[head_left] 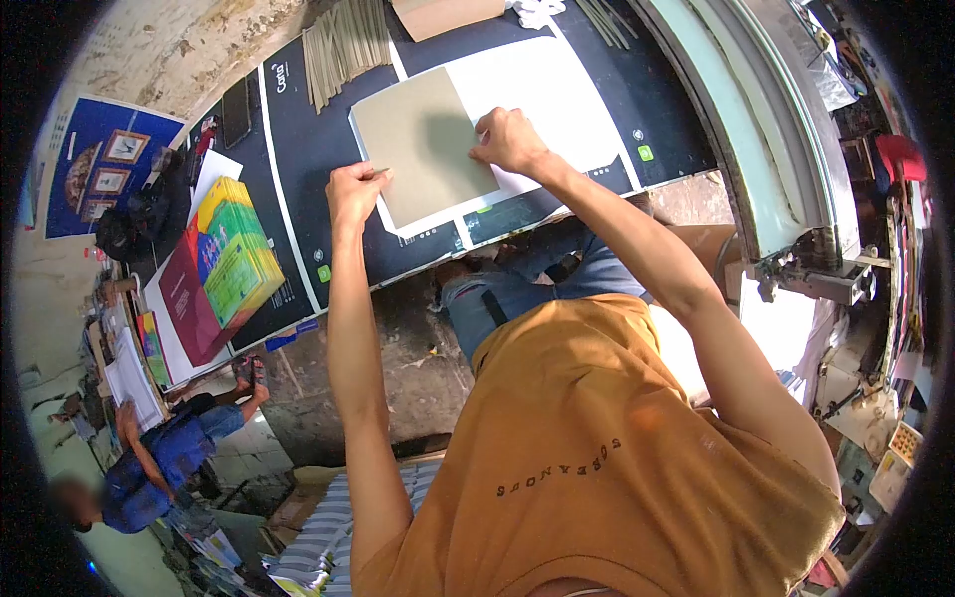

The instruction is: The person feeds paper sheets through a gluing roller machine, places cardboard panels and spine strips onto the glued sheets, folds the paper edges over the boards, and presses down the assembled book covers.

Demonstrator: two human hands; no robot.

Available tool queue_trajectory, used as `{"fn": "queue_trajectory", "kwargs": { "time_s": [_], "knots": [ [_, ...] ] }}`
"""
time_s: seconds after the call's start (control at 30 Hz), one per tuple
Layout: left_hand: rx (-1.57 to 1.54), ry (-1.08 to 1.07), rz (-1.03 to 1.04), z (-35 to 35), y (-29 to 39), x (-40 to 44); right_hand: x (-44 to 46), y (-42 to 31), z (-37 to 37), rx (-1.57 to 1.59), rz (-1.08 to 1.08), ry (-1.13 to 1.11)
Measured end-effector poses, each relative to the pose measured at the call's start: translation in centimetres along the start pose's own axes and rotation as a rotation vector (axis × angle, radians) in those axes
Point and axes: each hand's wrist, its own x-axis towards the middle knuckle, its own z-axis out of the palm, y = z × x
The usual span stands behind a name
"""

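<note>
your left hand [355,194] and right hand [510,142], fingers curled, sit at opposite edges of the greyboard [423,149] on the white sheet [547,95]; whether either grips it, i can't tell. uneven pressure could skew the greyboard or crease the sheet.

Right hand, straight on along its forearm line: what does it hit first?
Probably the grey board: the right hand's fingertips are at its edge, though one view can't settle contact. Passing above it, the hand would likely reach the bundle of thin strips next.
</note>
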Motion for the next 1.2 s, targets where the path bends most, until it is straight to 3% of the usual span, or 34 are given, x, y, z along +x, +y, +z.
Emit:
{"fn": "queue_trajectory", "kwargs": {
  "time_s": [0.37,1.2],
  "knots": [
    [0.037,-0.002,-0.016,-0.3,0.9,-0.4,-0.5,-0.7,-0.8,0.107,0.035,-0.009],
    [-0.011,-0.01,-0.039,-0.2,0.9,-0.2,-0.3,-0.4,-0.5,-0.025,0.015,0.026]
  ]
}}
